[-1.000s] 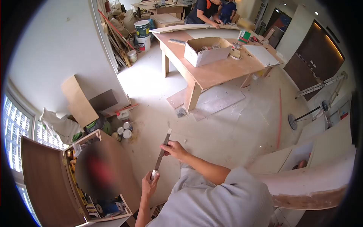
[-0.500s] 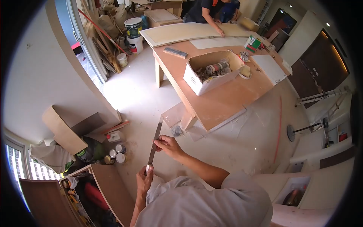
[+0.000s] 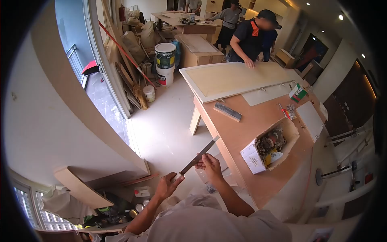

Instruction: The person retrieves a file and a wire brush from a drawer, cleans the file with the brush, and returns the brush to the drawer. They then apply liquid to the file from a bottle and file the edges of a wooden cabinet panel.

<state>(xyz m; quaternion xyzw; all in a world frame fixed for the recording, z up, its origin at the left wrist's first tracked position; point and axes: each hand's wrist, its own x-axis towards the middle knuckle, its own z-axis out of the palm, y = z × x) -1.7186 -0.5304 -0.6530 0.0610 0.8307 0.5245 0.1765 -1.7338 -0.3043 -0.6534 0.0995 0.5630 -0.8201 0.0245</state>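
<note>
A long dark flat file (image 3: pixel 200 156) slants up and to the right in front of my body. My left hand (image 3: pixel 168 186) is closed round its pale handle. Higher up, the fingers of my right hand (image 3: pixel 210 166) press on the middle of the blade from the right side. The file's tip points toward the near edge of the wooden worktable (image 3: pixel 258 181). On that table lie a grey block (image 3: pixel 227 111), a pale panel (image 3: pixel 225 80) and an open cardboard box (image 3: pixel 253 156) filled with small hardware.
Across the table a person in a dark shirt (image 3: pixel 246 44) has a hand on the panel. Stacked buckets (image 3: pixel 165 60) and a small white pail (image 3: pixel 149 93) stand on the floor beyond. Leaning boards (image 3: pixel 82 189) and paint cans lie low at the left.
My view has tilted up and turned left. The file has swung from nearly upright to a rightward slant, its tip closer to the table, with both hands still on it.
</note>
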